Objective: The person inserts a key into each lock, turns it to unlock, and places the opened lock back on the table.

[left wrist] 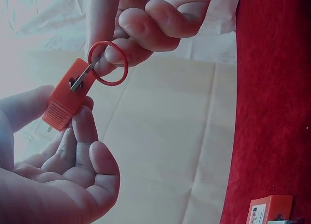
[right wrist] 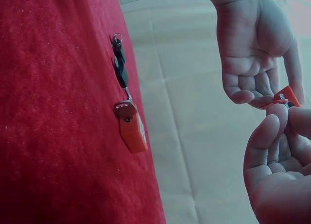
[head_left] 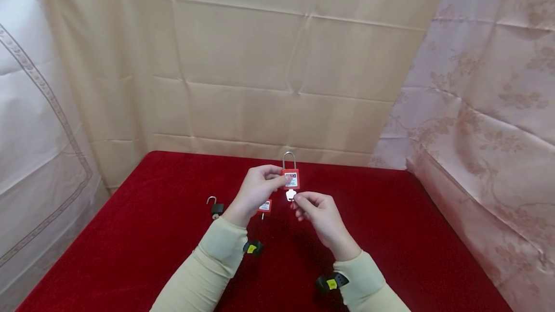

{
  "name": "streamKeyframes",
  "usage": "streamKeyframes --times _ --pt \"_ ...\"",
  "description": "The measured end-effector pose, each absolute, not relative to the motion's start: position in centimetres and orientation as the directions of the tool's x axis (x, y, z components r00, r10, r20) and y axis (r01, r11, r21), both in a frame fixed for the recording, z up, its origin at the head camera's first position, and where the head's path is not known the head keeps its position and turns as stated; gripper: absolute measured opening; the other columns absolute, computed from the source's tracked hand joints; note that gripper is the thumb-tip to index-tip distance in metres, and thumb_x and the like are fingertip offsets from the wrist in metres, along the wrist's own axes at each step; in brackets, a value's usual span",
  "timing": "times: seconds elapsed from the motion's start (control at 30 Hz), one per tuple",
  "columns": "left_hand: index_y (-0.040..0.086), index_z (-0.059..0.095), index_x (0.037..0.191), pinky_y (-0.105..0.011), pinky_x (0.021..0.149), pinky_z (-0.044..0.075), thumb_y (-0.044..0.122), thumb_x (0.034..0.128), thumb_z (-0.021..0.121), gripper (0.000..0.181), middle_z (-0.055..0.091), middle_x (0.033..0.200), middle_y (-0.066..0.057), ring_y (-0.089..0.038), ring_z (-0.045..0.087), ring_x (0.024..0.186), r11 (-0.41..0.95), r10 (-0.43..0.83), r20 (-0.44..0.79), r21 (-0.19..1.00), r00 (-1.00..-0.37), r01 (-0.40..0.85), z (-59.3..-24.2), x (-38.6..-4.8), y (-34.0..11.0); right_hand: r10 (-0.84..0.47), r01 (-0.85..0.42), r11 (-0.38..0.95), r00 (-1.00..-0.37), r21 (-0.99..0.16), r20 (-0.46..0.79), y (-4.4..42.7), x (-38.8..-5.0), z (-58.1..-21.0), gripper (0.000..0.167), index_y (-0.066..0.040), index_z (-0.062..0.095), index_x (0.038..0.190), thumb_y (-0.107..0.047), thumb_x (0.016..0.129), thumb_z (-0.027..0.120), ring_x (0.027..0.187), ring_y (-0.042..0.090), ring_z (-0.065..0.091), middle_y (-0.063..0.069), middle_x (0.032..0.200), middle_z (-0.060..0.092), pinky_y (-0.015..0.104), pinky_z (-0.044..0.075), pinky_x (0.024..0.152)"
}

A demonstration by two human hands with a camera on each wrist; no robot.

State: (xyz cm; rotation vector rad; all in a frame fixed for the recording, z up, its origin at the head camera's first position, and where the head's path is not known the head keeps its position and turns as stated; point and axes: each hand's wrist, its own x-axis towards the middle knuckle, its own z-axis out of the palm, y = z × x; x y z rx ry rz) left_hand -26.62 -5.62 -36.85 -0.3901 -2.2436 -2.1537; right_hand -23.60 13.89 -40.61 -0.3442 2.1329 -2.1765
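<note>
My left hand [head_left: 255,190] grips a red padlock [head_left: 291,182] by its body between thumb and fingers, its tall steel shackle pointing up. Below the body, my right hand [head_left: 323,216] pinches a key [head_left: 291,195] between thumb and forefinger. In the left wrist view the key blade [left wrist: 83,77] stands in the keyhole at the padlock's bottom, and a red ring [left wrist: 127,68] hangs from the key. How deep the blade sits is hard to tell. The right wrist view shows both hands together, with the padlock [right wrist: 287,95] partly hidden by the fingers.
On the red cloth-covered table [head_left: 173,244], a second red padlock [head_left: 265,206] lies with a key in it, partly behind the left hand. Left of it lies a small black padlock [head_left: 218,209] with its shackle out to one side. Beige curtains [head_left: 260,61] hang behind.
</note>
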Motion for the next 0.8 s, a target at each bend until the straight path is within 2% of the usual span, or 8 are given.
streamKeyframes --times 0.5,0.7,0.8 --pt "0.001 0.073 0.114 -0.031 0.073 0.051 0.018 0.0912 0.077 0.029 0.075 0.096 -0.009 -0.022 0.065 0.082 0.032 0.169 0.179 0.982 -0.969 0.187 -36.85 -26.55 -5.66 -0.225 -0.093 -0.067 -0.969 -0.993 0.106 13.85 -23.5 -40.76 0.024 0.01 0.068 0.107 -0.013 0.101 0.065 0.072 0.016 0.061 0.012 0.088 0.067 0.027 0.056 0.068" --pt "0.0 0.073 0.114 -0.031 0.073 0.052 0.017 0.0912 0.077 0.028 0.075 0.098 -0.01 -0.021 0.065 0.082 0.016 0.165 0.175 0.984 -0.971 0.18 -36.88 -26.59 -5.62 -0.228 -0.06 -0.126 -0.97 -0.99 0.087 13.73 -23.42 -40.82 0.023 0.009 0.068 0.108 -0.013 0.101 0.065 0.073 0.016 0.061 0.015 0.09 0.067 0.027 0.055 0.069" --pt "0.001 0.072 0.115 -0.031 0.074 0.052 0.018 0.0915 0.077 0.029 0.075 0.098 -0.01 -0.023 0.065 0.084 0.018 0.163 0.171 0.984 -0.972 0.176 -36.84 -26.55 -5.63 -0.236 -0.04 -0.153 -0.969 -0.987 0.076 13.72 -23.43 -40.96 0.021 0.005 0.069 0.107 -0.015 0.102 0.065 0.074 0.016 0.061 0.014 0.091 0.067 0.027 0.055 0.069"
